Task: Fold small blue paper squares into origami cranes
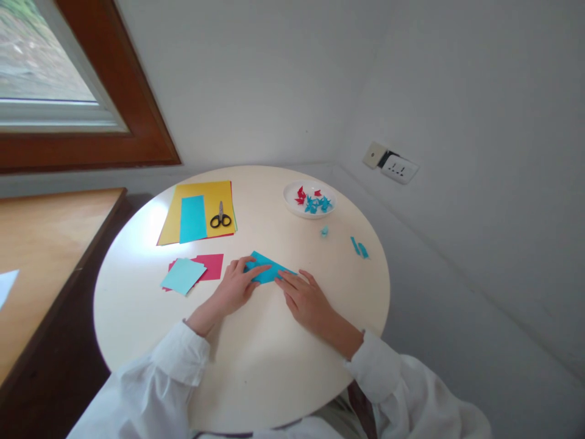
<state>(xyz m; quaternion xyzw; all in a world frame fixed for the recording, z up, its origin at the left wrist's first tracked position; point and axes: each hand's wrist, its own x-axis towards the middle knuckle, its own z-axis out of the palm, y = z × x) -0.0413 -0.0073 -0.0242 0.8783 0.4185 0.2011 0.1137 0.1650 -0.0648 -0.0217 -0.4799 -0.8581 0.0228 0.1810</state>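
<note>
A folded piece of blue paper [266, 269] lies on the round white table, tapering to a point on the right. My left hand [238, 281] rests on its left part with the fingers spread and stretched out over it. On the right end lies my right hand [307, 297], its fingers extended and pressing flat on the paper. The fingertips cover parts of both ends. Left of my left hand is a small stack of paper squares, a pale blue sheet [183, 276] over pink sheets [212, 266].
Scissors [220, 217] and a blue paper strip [193, 218] lie on yellow sheets [171, 228] at the back left. A white plate [291, 205] holds small red and blue folded pieces. Blue scraps [359, 247] and a crumpled bit [324, 231] lie nearby.
</note>
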